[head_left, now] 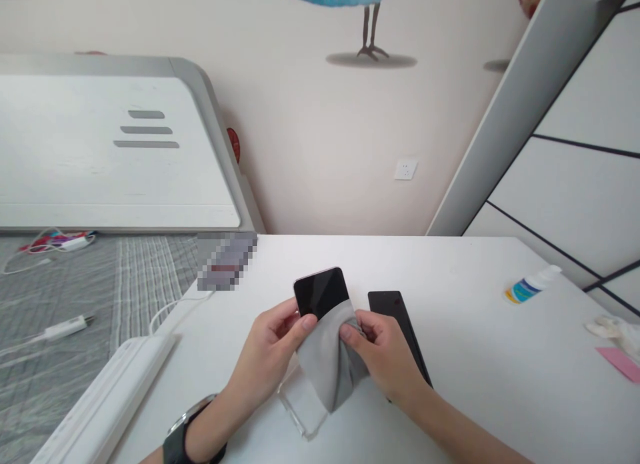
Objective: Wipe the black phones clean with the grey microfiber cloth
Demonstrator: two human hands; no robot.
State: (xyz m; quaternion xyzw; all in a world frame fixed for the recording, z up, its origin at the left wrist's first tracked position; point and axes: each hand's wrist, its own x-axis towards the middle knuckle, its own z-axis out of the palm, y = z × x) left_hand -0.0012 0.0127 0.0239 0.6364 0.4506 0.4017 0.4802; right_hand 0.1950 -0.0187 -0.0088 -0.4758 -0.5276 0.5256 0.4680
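Note:
Between my hands, above the white table, is a smartphone [321,291] with a dark screen, tilted up. My left hand [270,344] grips its left edge, the thumb resting on the front. A grey cloth [325,357] drapes over the phone's lower part. My right hand [383,344] pinches the cloth at the phone's right edge; whether those fingers also touch the phone I cannot tell. Beneath the cloth lies a clear phone case [303,411], partly covered. Behind my right hand a second black phone [395,307] lies on the table, partly hidden.
A small white bottle [533,285] with a coloured label lies at the right, near crumpled white tissue [613,331] and a pink slip [620,364]. At the left are a long white power strip [115,391] and a cable. A pixelated object [227,261] sits on the far left corner.

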